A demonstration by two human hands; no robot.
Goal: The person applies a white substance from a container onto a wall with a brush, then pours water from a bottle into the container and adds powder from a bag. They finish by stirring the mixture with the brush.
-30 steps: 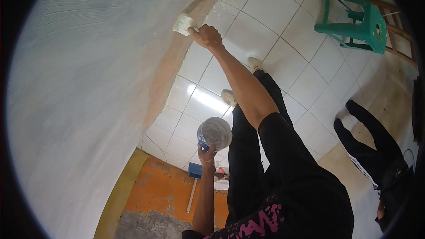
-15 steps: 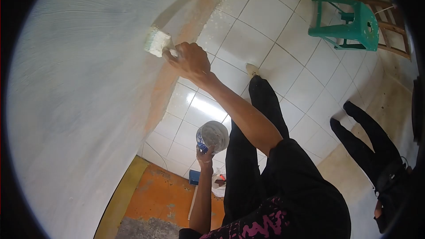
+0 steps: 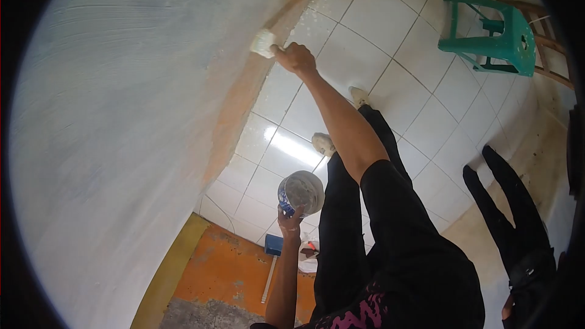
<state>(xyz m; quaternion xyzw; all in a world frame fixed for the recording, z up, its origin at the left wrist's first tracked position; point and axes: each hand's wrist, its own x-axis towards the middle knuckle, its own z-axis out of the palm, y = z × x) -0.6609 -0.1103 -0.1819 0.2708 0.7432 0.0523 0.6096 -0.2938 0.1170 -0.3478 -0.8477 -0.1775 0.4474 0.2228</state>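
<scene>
My right hand (image 3: 295,60) is closed around the handle of a wide brush (image 3: 263,43). The pale bristles rest against the lower part of the wall (image 3: 134,85), where a bare orange-brown strip (image 3: 234,109) runs above the floor tiles. Lower down, my left hand (image 3: 290,220) grips a round tub (image 3: 301,193) from its near side. The tub has a blue label and greyish contents, and its opening faces up toward the camera.
A green plastic stool (image 3: 518,39) stands at the upper right beside a wooden frame (image 3: 551,45). Another person in black (image 3: 518,225) is at the right. A blue dustpan (image 3: 273,244) and a white bag (image 3: 309,263) lie near the orange floor (image 3: 219,268).
My right hand and the brush have moved right and slightly up in the view, from the painted wall to the orange-brown strip. The tub remains in my left hand. The view has shifted slightly.
</scene>
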